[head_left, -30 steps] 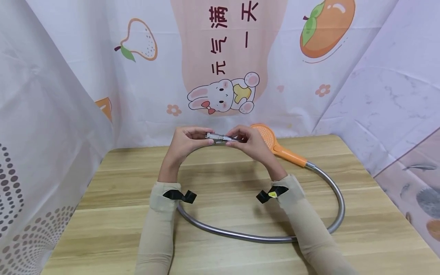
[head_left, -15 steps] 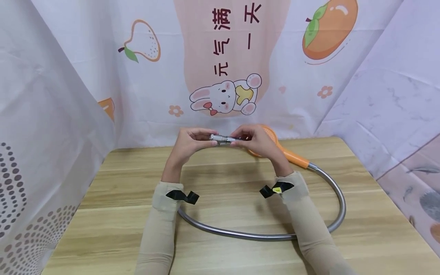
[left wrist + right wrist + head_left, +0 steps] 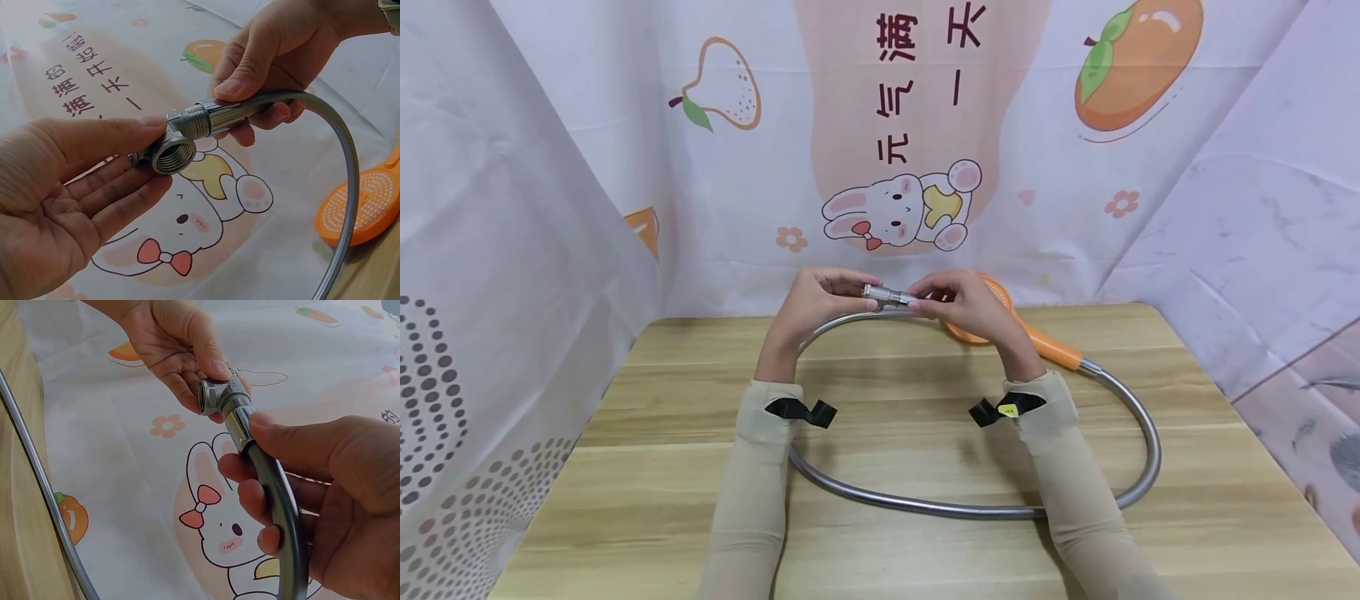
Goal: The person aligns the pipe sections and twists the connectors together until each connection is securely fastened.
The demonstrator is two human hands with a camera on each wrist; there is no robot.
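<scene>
A silver metal T-shaped pipe fitting with a threaded side opening is held up over the far edge of the table. My left hand pinches it between thumb and fingers. My right hand grips the hose's chrome end connector, thumb on top and fingers curled beneath. In both wrist views the connector meets the fitting's threaded end in line; some thread shows beside it. The grey shower hose loops from there over the table to an orange shower head, partly hidden behind my right hand.
The wooden table carries the hose loop, part of which passes under both forearms. Behind it hangs a printed curtain close to my hands. Each wrist wears a black camera mount.
The head view has shifted slightly, so everything sits further right. Both hands keep their hold and have risen a little; more of the hose arc shows beneath them.
</scene>
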